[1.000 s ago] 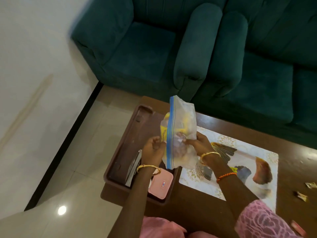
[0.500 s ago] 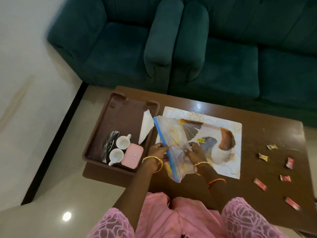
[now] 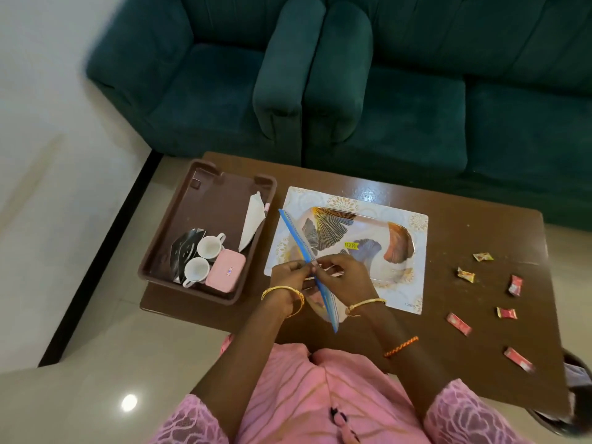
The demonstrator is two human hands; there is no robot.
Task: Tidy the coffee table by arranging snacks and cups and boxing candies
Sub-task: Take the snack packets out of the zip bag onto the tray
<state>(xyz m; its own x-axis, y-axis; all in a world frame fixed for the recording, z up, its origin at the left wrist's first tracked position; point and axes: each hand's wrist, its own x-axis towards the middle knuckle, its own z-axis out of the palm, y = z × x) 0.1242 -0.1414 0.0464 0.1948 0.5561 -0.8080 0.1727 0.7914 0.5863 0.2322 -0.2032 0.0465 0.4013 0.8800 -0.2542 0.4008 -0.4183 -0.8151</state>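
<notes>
A clear zip bag with a blue seal strip lies over the near left part of the patterned white tray. My left hand and my right hand pinch the blue strip from either side at its middle. What the bag holds is mostly hidden by my hands. Several red-wrapped candies lie scattered on the brown coffee table to the right. In the brown tray on the left stand two white cups, a pink box, a dark foil packet and a white folded napkin.
Green sofas stand just behind the table. The brown tray overhangs the table's left edge above the tiled floor. A dark round object shows at the right edge, near the table's near corner.
The bag came down from upright in the air to lie on the patterned tray. Both hands shifted to pinch the blue strip. The view swung right, showing the candies.
</notes>
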